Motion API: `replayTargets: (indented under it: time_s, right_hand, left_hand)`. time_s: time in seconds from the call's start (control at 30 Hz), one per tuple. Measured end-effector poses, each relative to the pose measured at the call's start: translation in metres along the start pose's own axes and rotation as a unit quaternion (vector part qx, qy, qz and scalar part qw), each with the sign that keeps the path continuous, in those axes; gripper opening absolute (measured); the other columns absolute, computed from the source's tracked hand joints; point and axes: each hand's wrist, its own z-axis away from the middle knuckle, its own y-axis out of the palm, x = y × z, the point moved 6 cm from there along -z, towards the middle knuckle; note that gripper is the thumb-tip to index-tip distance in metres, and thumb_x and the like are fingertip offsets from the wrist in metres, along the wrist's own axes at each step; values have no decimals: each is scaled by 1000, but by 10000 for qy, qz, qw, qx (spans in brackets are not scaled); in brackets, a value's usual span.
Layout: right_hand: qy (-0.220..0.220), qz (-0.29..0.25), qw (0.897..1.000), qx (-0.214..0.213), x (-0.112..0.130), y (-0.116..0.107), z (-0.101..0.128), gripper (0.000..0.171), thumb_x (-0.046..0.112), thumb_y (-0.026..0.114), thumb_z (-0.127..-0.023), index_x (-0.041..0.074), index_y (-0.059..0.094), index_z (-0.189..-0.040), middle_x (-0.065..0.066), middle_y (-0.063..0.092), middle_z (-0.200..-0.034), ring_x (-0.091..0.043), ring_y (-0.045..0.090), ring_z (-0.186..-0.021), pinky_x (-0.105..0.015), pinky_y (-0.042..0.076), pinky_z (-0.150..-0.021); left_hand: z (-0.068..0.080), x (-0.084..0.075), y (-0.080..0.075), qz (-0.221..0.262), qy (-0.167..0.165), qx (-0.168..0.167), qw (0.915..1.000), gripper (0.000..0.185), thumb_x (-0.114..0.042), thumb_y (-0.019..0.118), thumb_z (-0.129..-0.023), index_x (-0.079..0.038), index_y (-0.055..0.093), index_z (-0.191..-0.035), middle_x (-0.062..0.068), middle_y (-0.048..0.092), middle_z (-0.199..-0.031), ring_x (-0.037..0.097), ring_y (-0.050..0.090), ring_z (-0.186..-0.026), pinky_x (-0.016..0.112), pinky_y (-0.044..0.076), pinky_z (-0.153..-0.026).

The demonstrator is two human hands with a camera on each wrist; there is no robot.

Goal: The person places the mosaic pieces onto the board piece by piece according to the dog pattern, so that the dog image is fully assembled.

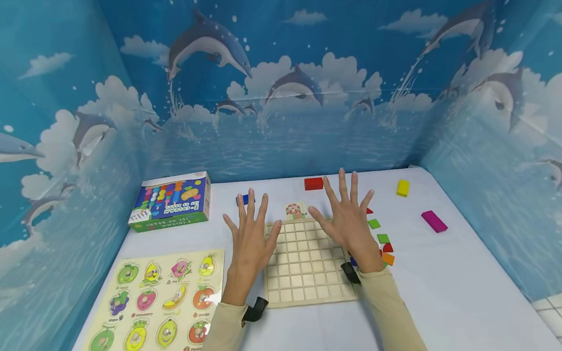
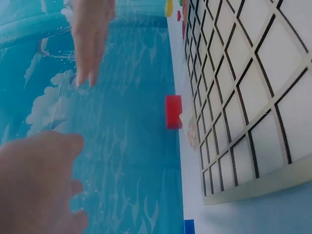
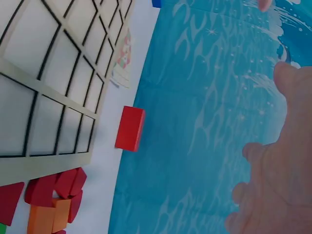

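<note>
Both hands are held up with fingers spread and nothing in them. My left hand appears over the left edge of a wooden grid board. Over the board's right side is my right hand, its wrist hiding part of some small coloured pieces. The board's square cells look bare. A small picture card lies just behind the board. Several small red, green and orange pieces lie along its right edge. In the left wrist view, the left hand is seen apart from the board; the right wrist view shows the right hand likewise.
A fruit puzzle board lies at the front left, with a bead-set box behind it. Blue, red, yellow and magenta blocks are spread around. A dolphin-print curtain walls the table's back and sides.
</note>
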Motion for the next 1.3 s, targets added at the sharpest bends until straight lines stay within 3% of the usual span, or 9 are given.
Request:
replayTargets:
  time_s: [0.13, 0.23, 0.3, 0.47, 0.6, 0.83, 1.0, 1.17, 1.3]
  right_hand:
    - [-119, -539, 9973, 489, -3, -3, -2, 90, 63, 53, -107, 17, 18, -175, -15, -9, -181, -44, -13, -165, -81, -2, -123]
    - [-295, -1244, 9857, 1098, -7, -8, -3, 87, 59, 53, -109, 15, 16, -175, -13, -3, -182, -41, -1, -167, -74, 6, -128]
    - [-433, -1653, 9753, 1397, -12, -12, -5, 86, 55, 55, -110, 15, 15, -175, -12, 4, -182, -40, 10, -167, -71, 13, -129]
    - [-478, -1910, 9698, 1438, -37, -24, -7, 84, 44, 63, -109, 16, 18, -175, -16, 24, -178, -45, 31, -160, -71, 29, -124]
    - [-416, -1907, 9723, 1283, -61, -28, -3, 80, 36, 67, -108, 13, 25, -173, -21, 32, -174, -49, 40, -153, -71, 39, -118]
    - [-531, -2038, 9724, 1002, -90, -21, 7, 62, 13, 76, -102, 1, 52, -158, -24, 53, -160, -48, 54, -142, -66, 53, -106]
    - [-240, -2059, 9733, 988, -108, -7, 8, 49, 7, 80, -98, -2, 66, -144, -23, 68, -142, -44, 65, -127, -61, 58, -100]
    - [-126, -1911, 9751, 1123, -120, 10, 1, 39, 10, 82, -97, -1, 74, -134, -15, 76, -117, -30, 68, -103, -37, 62, -91]
    - [-108, -1848, 9729, 1386, -126, 22, -7, 35, 12, 82, -97, 0, 77, -130, -8, 76, -107, -23, 63, -93, -22, 54, -81]
  left_hand:
    - [8, 8, 4, 469, -276, 195, 9983, 84, -44, 61, -109, -11, 20, -174, 10, 3, -182, 36, -8, -167, 71, 12, -129]
    - [24, 18, 11, 1019, -699, 573, 9907, 90, -39, 65, -108, -7, 12, -174, 17, 7, -180, 39, 7, -166, 63, 28, -128]
    - [37, 24, 18, 1320, -878, 877, 9835, 91, -35, 65, -108, -6, 8, -174, 20, 10, -180, 40, 12, -165, 60, 32, -127]
    - [65, 26, 37, 1691, -334, 1564, 9725, 87, -22, 64, -109, 1, 8, -172, 20, 5, -180, 41, 1, -166, 61, 17, -131]
    - [79, 26, 43, 1683, 117, 1789, 9693, 80, -15, 61, -109, 8, 12, -169, 24, 3, -179, 44, -4, -166, 68, 6, -130]
    - [92, 34, 51, 1516, 518, 1962, 9674, 70, -11, 49, -112, 14, 12, -166, 33, 2, -176, 50, -3, -164, 69, -1, -129]
    - [94, 43, 63, 1426, 524, 1851, 9709, 72, -18, 48, -114, 7, 10, -169, 23, 0, -179, 39, -5, -167, 50, -11, -132]
    - [95, 46, 68, 1336, 600, 1668, 9751, 71, -18, 50, -114, 6, 13, -170, 21, 3, -180, 38, -2, -167, 30, -20, -127]
    - [95, 43, 63, 1486, 611, 1736, 9716, 71, -17, 50, -113, 9, 14, -168, 26, 4, -178, 43, -1, -166, 39, -17, -131]
